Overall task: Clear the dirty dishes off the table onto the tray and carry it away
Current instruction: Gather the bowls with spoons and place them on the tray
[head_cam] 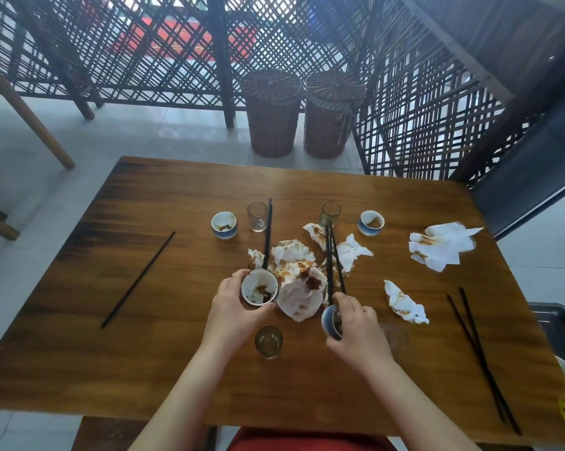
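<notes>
Left hand [238,307] grips a dirty white cup [260,289]; right hand [356,327] holds a tilted blue cup [331,322] plus black chopsticks [330,265] that point away over the stained napkin pile [299,278] between the hands. Near glass [268,341] stands on the table [177,255] just below the left hand; on the far side are far-left cup [224,225], far-left glass [257,216] with second chopsticks [268,232] beside it, far-right glass [330,214] and far-right cup [371,222]. Lone chopstick [138,279] lies well left, crossed pair [482,356] near the right edge, big napkin [440,245] and small napkin [404,302] on the right, tray [554,317] corner past the table's right edge.
</notes>
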### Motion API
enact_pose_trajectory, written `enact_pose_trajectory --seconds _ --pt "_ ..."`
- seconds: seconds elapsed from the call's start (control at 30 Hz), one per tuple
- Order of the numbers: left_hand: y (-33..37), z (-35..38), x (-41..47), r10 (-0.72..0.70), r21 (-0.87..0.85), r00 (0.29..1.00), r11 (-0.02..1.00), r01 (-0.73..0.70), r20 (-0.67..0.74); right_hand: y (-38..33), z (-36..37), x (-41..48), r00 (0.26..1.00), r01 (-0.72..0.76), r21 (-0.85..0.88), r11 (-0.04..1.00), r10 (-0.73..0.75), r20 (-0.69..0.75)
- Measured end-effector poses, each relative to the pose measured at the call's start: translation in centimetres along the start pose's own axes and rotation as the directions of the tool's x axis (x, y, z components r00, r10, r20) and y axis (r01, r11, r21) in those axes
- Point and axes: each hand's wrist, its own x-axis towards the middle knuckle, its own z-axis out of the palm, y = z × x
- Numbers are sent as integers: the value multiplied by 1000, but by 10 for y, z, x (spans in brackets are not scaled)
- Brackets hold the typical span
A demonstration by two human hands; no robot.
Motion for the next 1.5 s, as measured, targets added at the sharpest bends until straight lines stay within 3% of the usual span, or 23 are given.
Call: enact_pose_trajectory --seconds 0.37,0.83,1.2,1.5 --pt "15 -8 -8 19 -97 1000 995 -20 -10 -27 -29 14 987 98 233 968 -64 -149" --pt "43 3 -19 136 -54 989 990 -133 54 -13 -48 2 951 155 290 944 -63 -303" --pt "108 68 -47 267 39 950 960 -276 162 63 -81 -53 915 41 296 954 83 -394" --pt "178 155 -125 342 -17 893 936 -352 292 171 -112 -145 878 -107 344 933 250 -408"
